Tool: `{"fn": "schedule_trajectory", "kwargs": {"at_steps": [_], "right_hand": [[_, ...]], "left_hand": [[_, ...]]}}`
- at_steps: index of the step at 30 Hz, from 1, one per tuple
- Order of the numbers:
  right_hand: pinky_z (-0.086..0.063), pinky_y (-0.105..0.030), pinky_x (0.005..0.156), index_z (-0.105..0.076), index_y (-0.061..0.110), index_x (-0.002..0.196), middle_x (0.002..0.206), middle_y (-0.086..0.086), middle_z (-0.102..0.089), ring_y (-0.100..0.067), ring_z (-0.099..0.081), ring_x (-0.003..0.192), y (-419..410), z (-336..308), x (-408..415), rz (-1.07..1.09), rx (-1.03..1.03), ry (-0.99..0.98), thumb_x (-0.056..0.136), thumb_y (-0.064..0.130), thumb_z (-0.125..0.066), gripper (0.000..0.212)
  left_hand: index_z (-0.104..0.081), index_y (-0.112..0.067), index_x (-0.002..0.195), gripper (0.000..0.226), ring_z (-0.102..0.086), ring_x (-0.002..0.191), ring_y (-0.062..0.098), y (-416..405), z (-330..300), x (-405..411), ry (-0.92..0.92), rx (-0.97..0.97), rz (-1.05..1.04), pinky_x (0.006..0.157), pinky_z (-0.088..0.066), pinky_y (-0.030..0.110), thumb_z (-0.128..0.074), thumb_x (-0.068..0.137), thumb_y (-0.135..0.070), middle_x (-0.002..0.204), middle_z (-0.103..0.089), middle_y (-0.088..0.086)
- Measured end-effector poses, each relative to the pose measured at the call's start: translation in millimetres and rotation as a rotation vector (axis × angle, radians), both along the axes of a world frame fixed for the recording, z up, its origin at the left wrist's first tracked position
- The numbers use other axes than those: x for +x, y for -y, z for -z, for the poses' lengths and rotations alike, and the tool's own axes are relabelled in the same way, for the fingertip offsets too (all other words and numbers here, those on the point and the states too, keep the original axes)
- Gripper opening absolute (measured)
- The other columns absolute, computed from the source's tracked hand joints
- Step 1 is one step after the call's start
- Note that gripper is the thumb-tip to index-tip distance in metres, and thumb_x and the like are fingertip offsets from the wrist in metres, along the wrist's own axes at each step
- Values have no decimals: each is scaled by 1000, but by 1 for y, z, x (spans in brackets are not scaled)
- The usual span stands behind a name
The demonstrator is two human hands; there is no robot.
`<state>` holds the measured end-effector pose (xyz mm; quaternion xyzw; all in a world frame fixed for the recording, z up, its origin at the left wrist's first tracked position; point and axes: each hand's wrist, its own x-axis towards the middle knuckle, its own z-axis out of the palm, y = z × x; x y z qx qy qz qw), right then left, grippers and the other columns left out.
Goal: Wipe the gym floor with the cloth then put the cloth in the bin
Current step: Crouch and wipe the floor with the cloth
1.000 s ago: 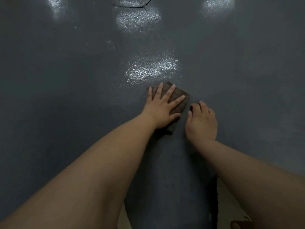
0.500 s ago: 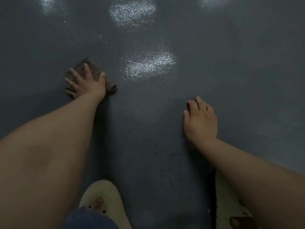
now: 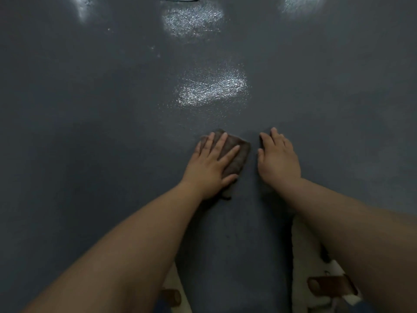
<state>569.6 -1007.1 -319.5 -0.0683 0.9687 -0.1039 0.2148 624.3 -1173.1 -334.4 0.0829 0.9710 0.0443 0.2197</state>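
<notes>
Back across comes the left hand (image 3: pixel 211 164), sweeping the cloth (image 3: pixel 234 154) from far out on the left of half a second ago to the middle of the gym floor (image 3: pixel 90 132), fingers spread flat and pressing the brown folded cloth down, gripping nothing. Just beside it, the right hand (image 3: pixel 278 159) sits planted on the floor where it was, fingers loosely bent, holding nothing. Wiping looks mid-stroke, and no bin is in view yet.

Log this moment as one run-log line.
phase: wiping | left hand: flat on cloth | right hand: braced on gym floor, beside cloth | bin: unseen
</notes>
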Motion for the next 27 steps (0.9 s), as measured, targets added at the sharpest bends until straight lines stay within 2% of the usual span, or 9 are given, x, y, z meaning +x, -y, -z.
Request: {"fn": "schedule_trajectory", "kwargs": {"at_steps": [4,8,11,13,16,20,22,24,27], "right_hand": [[-18,-38,114,-27,15,148,159,-8,-13,-27,-13,145,2,-13,-2,14,2,89,102,29,-33,49],[-32,-39,104,-46,6,133,147,-14,-35,-34,-33,132,5,-19,3,-39,20,65,100,24,-37,39],[-41,-37,88,-60,4,113,123,-15,-54,-35,-46,115,18,-25,18,-76,-32,39,96,19,-43,29],[-43,-36,87,-62,6,114,120,-15,-57,-33,-51,113,32,-30,30,-81,-96,127,95,19,-47,27],[-44,-33,86,-65,10,111,115,-14,-62,-30,-56,109,60,-32,48,-89,-167,263,92,22,-55,24],[-43,-28,79,-64,9,103,107,-11,-65,-27,-59,106,93,-25,62,-21,-224,318,88,35,-63,29],[-43,-30,85,-58,8,114,116,-13,-62,-29,-55,113,103,-25,66,43,-255,313,86,36,-67,41],[-43,-32,91,-53,9,121,123,-14,-58,-30,-53,117,106,-27,68,74,-253,333,85,34,-68,47],[-44,-27,76,-64,12,91,107,-15,-64,-26,-60,100,112,-25,65,5,-231,327,84,24,-68,14]], "left_hand": [[4,-32,151,73,14,144,33,45,-2,27,35,-48,-462,117,3,44,-30,93,-61,158,18,7],[7,-29,151,73,15,144,35,52,-20,49,201,-19,-758,117,0,47,-27,94,-60,156,22,9],[-23,-26,150,58,-10,142,34,55,-39,51,121,160,-844,115,-14,41,-34,98,-49,159,-3,8],[-39,-18,142,47,-32,132,33,56,-49,52,-7,328,-975,108,-26,33,-47,98,-33,150,-22,12],[-34,-13,141,59,-44,122,33,63,-54,51,-86,499,-1291,103,-33,31,-62,90,-23,141,-31,17],[-41,-5,131,67,-55,112,34,82,-51,46,133,708,-1617,87,-51,40,-76,79,-28,126,-52,13],[-52,0,121,58,-63,95,30,88,-54,47,258,801,-1606,74,-53,36,-80,75,-24,110,-62,13],[-60,0,113,43,-63,74,22,91,-56,50,295,843,-1457,63,-53,30,-77,78,-17,88,-65,9],[-64,-8,105,22,-55,62,13,96,-63,50,297,886,-1268,51,-47,21,-69,84,-14,73,-59,1]]}}
